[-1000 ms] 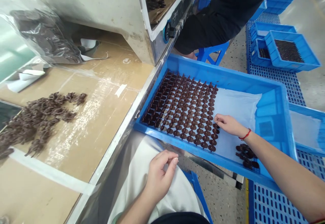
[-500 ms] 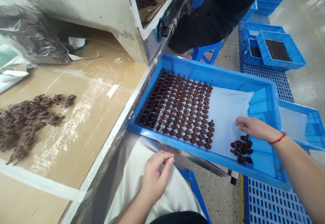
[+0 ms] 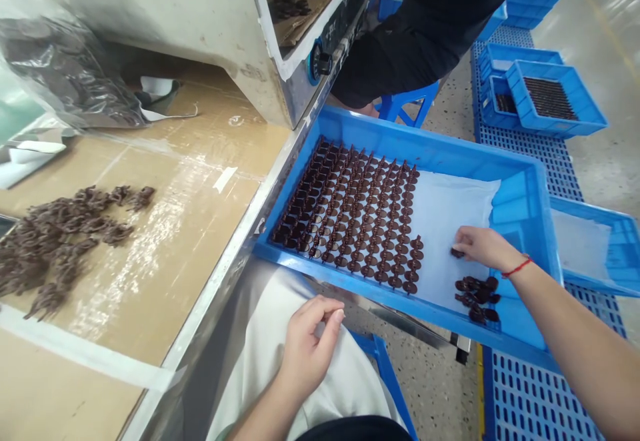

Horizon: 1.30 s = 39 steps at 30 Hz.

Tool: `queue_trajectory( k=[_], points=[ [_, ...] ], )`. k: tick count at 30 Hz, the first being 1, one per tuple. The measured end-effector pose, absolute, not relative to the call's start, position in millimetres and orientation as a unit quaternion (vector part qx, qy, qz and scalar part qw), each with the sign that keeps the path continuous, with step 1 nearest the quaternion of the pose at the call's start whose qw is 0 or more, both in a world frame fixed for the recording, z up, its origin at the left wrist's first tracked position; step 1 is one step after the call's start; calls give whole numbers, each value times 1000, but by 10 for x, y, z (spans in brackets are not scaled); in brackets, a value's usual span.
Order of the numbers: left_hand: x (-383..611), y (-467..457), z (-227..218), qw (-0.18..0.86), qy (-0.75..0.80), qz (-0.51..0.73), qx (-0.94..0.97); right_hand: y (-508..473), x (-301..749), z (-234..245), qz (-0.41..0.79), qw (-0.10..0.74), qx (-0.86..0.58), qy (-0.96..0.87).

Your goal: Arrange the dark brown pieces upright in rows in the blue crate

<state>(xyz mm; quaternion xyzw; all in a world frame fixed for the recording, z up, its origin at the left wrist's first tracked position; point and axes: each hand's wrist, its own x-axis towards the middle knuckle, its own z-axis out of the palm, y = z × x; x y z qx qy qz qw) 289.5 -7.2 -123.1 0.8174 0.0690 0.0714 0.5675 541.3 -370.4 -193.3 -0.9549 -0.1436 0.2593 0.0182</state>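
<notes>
A blue tray [image 3: 435, 151] lined with white paper lies across my lap, with several rows of small dark brown parts [image 3: 355, 208] set upright on its left half. My right hand [image 3: 483, 246], with a red string at the wrist, is over the bare paper, its fingertips pinched on one brown part [image 3: 457, 252]. A loose clump of the same parts [image 3: 477, 294] lies just below that hand, near the tray's front right corner. My left hand [image 3: 307, 344] rests on my white-clothed thigh, fingers curled with thumb against fingertips; I cannot make out anything in it.
A cardboard-covered bench [image 3: 165, 228] to the left carries a heap of brown parts [image 3: 60, 234] and a plastic bag of more [image 3: 75, 74]. A metal machine [image 3: 280, 34] stands behind. A person in dark clothes [image 3: 430, 28] sits beyond the tray. More blue trays [image 3: 550, 98] lie to the right.
My right hand left the end of the rows, went right to the loose clump, and now holds one part over the bare paper. My left hand has stayed put.
</notes>
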Motion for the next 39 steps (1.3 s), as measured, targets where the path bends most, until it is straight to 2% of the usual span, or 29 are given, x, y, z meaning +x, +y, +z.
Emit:
queue_trajectory(
  k=[8,17,33,36,39],
  points=[
    [2887,-77,-1224,566,69,73,818,-3072,5692,-1976,219,39,-957,-186],
    [2901,-58,-1226,570,73,69,815,-2897,5658,-2010,220,44,-949,-220],
    [2884,-57,-1218,569,76,65,816,-2780,5667,-1966,213,12,-958,-192],
    [2893,-55,-1213,564,73,70,819,-2904,5669,-1879,200,-12,-966,-164],
    [2903,-58,-1220,566,73,72,818,-3150,5584,-1726,241,-37,-954,-174]
  ],
)
